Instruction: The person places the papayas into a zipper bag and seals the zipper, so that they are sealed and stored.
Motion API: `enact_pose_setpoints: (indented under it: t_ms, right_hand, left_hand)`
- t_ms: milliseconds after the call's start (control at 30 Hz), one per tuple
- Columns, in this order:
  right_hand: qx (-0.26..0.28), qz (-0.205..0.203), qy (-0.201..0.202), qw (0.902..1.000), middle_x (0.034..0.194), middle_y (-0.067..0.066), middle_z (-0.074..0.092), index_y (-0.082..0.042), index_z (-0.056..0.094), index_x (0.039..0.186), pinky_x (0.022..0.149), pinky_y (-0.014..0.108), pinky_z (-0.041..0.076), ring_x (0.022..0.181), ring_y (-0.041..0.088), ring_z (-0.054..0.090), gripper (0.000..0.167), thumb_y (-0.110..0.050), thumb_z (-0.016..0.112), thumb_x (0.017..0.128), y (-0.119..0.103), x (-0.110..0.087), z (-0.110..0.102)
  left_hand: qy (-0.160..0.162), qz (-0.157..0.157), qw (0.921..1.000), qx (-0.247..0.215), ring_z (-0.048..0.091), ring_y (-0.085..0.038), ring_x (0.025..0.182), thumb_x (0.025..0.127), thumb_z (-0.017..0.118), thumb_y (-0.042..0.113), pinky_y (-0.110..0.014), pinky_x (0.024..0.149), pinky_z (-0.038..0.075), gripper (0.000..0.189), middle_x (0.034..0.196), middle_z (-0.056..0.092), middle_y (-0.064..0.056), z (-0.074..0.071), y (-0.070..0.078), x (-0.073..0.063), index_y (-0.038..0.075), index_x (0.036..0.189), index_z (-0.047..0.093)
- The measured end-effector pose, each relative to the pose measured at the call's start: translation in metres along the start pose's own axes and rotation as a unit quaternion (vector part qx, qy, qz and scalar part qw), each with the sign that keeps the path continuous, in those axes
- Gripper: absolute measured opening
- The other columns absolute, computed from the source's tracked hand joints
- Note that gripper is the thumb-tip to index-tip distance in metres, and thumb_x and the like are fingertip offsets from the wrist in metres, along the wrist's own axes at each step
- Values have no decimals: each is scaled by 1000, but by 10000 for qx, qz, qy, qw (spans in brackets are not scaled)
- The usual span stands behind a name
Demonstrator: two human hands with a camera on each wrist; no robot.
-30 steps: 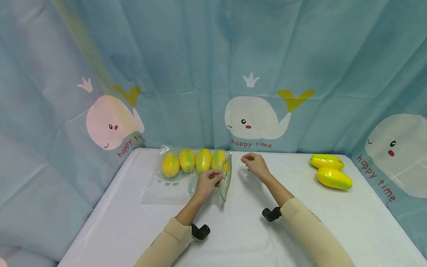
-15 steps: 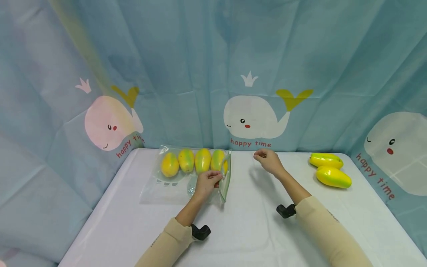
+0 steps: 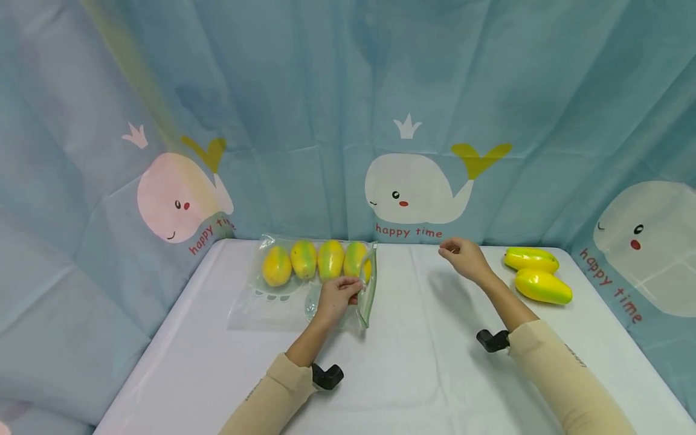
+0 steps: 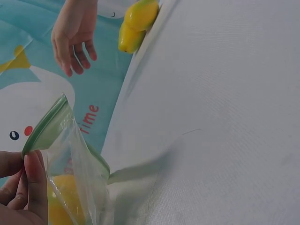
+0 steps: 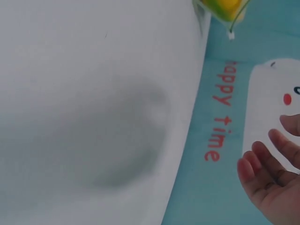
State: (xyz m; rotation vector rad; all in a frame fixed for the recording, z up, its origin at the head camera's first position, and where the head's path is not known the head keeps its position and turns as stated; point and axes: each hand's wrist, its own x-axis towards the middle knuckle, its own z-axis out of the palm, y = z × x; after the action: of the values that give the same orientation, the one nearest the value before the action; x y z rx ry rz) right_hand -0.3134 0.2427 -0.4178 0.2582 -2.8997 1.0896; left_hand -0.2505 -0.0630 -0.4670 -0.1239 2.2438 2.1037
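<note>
The left grip (image 3: pixel 338 296) pinches a clear plastic bag with green edge (image 3: pixel 288 311); four yellow-green oval fruits (image 3: pixel 330 260) inside lie beyond it. The right grip (image 3: pixel 465 260), fingers relaxed, has two loose yellow-green fruits (image 3: pixel 544 286) at its right.

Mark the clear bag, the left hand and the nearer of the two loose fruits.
Clear bag (image 3: pixel 283 312): head view, bare lower plastic.
Left hand (image 3: pixel 335 298): head view, back of the hand.
Nearer loose fruit (image 3: pixel 543 287): head view, middle of its side.

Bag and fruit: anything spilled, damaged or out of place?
Nothing stands out: four fruits lie in a row in the clear bag, the left hand pinches its green edge, and two loose fruits lie together on the table. No spill or damage shows.
</note>
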Motion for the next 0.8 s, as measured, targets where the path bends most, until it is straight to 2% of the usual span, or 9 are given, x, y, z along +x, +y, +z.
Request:
enact_pose_setpoints:
  t_ms: [100, 233, 300, 333, 533, 800]
  right_hand:
    - [-173, -37, 50, 9998, 113, 22, 64, 3, 61, 118, 81, 42, 52, 99, 32, 58, 32, -22, 55, 99, 6, -2, -9]
    - [-441, -169, 152, 9988, 112, 24, 63, 5, 61, 118, 83, 46, 52, 100, 34, 57, 33, -22, 56, 98, 15, -6, -22]
    - [-543, -211, 197, 9981, 113, 25, 62, 6, 61, 119, 85, 49, 51, 101, 36, 56, 34, -21, 57, 98, 20, -9, -30]
    - [-586, -197, 177, 9979, 114, 25, 61, 6, 60, 120, 87, 50, 50, 103, 36, 55, 36, -21, 57, 97, 21, -11, -34]
    - [-772, -132, -85, 9969, 125, 28, 55, 6, 54, 128, 96, 56, 46, 112, 41, 50, 41, -20, 58, 97, 34, -20, -54]
    - [-1117, 18, -330, 9932, 128, 30, 50, 6, 53, 128, 95, 61, 44, 114, 45, 47, 44, -23, 59, 96, 59, -36, -79]
  left_hand:
    - [-54, -16, 10000, -50, 57, -7, 66, 93, 64, 6, -21, 62, 54, 24, 93, 72, -19, -1, 13, -9, -12, 109, 65]
    - [75, -52, 9999, -63, 58, -8, 65, 92, 64, 6, -20, 62, 54, 22, 90, 73, -15, 0, 12, -9, -10, 107, 66]
    - [123, -27, 9999, -75, 58, -7, 64, 92, 66, 8, -19, 61, 53, 22, 89, 73, -13, 1, 5, -3, -8, 107, 67]
    - [158, -25, 9999, -58, 58, -7, 64, 92, 66, 9, -18, 60, 53, 22, 89, 73, -12, 1, 1, 1, -7, 107, 67]
    - [152, -58, 9999, -37, 58, -7, 66, 92, 66, 9, -18, 61, 53, 21, 91, 73, -12, -2, 3, -1, -6, 107, 68]
    - [19, -57, 9997, -224, 57, -7, 66, 93, 65, 8, -18, 61, 53, 25, 91, 73, -13, -4, 1, 0, -9, 110, 66]
